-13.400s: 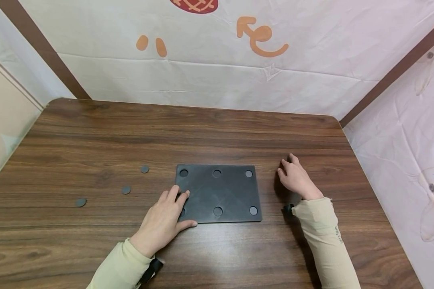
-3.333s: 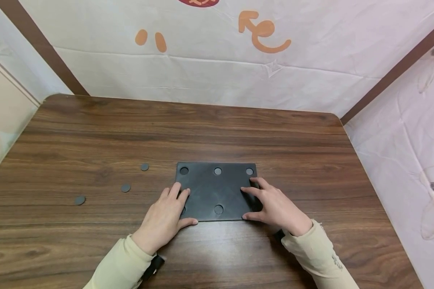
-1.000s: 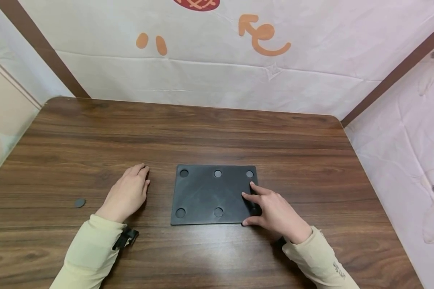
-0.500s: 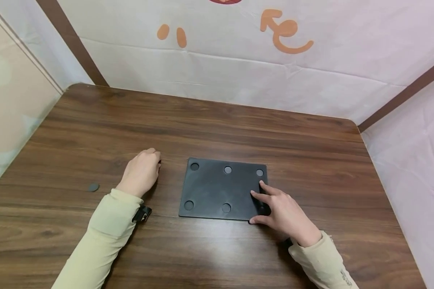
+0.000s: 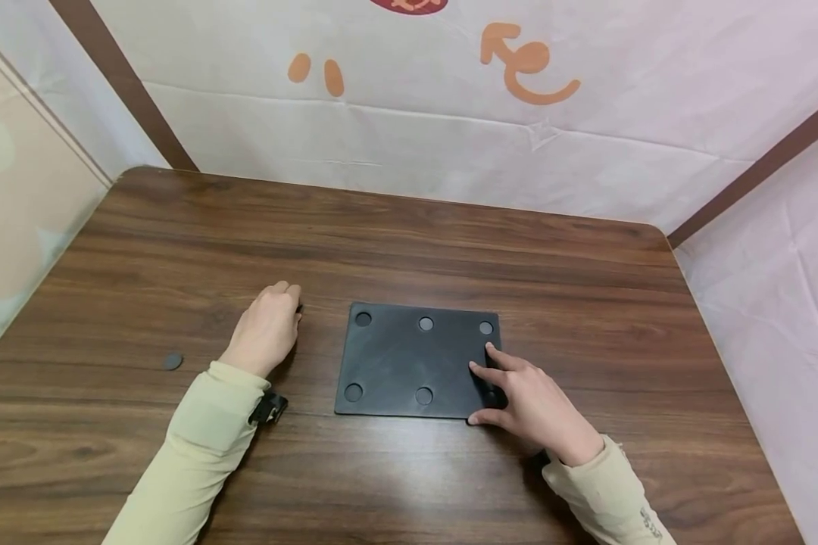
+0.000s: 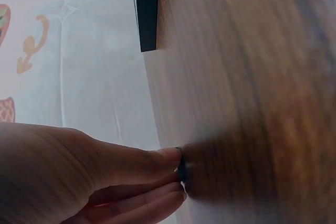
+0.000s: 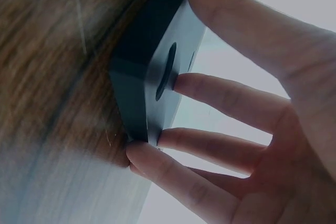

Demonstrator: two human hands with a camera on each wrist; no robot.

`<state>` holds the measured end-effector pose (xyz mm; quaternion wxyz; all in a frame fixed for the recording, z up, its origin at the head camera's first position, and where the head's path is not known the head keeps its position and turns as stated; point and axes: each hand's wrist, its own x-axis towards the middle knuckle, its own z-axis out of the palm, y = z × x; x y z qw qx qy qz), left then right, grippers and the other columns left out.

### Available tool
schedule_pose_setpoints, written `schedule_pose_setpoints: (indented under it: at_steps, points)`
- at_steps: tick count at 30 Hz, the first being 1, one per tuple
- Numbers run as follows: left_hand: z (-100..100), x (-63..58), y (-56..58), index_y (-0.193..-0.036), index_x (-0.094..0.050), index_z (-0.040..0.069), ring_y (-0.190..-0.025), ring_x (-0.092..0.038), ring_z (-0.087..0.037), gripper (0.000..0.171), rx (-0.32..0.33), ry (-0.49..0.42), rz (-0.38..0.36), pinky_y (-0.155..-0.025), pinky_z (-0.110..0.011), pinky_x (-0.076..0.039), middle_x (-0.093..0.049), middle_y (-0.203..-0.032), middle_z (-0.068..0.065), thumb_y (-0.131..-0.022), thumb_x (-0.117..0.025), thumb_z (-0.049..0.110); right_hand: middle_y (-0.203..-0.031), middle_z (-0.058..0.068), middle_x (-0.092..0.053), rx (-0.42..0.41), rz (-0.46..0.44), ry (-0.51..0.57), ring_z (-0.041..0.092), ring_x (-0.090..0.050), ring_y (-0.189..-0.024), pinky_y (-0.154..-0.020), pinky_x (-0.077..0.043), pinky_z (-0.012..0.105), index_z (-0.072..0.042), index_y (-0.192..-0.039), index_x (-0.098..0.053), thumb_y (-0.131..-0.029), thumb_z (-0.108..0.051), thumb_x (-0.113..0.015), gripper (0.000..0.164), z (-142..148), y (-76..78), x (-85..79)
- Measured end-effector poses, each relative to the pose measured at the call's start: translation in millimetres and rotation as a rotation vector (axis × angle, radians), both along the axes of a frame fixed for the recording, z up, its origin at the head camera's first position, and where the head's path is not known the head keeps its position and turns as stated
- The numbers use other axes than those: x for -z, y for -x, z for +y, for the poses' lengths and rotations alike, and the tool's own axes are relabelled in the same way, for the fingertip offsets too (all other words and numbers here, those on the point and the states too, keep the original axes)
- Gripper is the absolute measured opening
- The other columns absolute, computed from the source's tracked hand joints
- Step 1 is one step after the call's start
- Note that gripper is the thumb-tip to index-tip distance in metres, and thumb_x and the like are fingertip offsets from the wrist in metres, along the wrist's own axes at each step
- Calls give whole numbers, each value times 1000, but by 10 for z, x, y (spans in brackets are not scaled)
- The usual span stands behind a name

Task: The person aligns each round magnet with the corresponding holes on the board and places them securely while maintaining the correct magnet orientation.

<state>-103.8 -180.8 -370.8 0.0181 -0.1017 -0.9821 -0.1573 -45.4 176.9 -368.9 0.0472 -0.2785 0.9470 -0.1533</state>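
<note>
A black rectangular plate (image 5: pixel 409 363) with round recesses lies mid-table. Light grey discs fill its far-middle and far-right recesses; the far-left, near-left and near-middle ones look dark. My right hand (image 5: pixel 535 397) grips the plate's right end, thumb at the near edge, two fingertips on top, others over the side. Left of the plate, my left hand (image 5: pixel 266 329) pinches a small dark disc (image 6: pixel 181 170) between thumb and fingers, close to the tabletop. A loose grey disc (image 5: pixel 173 362) lies further left. The near-right recess is mostly hidden by my right hand.
The brown wood-grain table (image 5: pixel 409 250) runs back to a white printed cloth wall (image 5: pixel 423 144). A black wrist strap (image 5: pixel 268 407) sits at my left cuff.
My left hand has left the plate's left end, reached to the discs on the left and closed on one. My right hand keeps its hold. The head view has shifted slightly.
</note>
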Motion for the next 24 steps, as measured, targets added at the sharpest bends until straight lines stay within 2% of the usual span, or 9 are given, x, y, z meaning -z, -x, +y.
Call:
schedule_pose_setpoints:
  at_steps: [4,8,18,24]
  points:
    - [-6,11,1,-98,-60,-8,-88,-58,-40,12,9,-12,4,-73,-50,-50,-59,-92,-22,-86,-60,-8,-136,26,-51,-5,2,-4,36,-60,-115,-88,-51,46,-6,-124,-65,-68,-41,-84,68,-10,-6,-4]
    - [-16,4,-16,-96,-62,-7,-88,-58,-39,12,10,-6,18,-71,-50,-50,-59,-92,-22,-85,-59,-9,-136,26,-51,-7,12,-5,35,-60,-115,-89,-51,46,-6,-124,-66,-68,-42,-84,69,-26,-4,-1]
    - [-35,-15,-74,-87,-58,-3,-66,-51,-29,6,10,1,-7,-55,-42,-45,-47,-88,-18,-85,-61,-7,-137,26,-50,-7,6,-19,36,-59,-116,-91,-50,46,-7,-125,-64,-68,-44,-83,70,-52,-21,-22]
    - [-28,-30,-109,-83,-57,-3,-66,-56,-32,7,39,10,-12,-57,-43,-47,-53,-82,-16,-85,-59,-9,-138,25,-50,-1,-6,-33,37,-59,-117,-91,-49,47,-8,-126,-64,-70,-44,-82,69,-70,-34,-28]
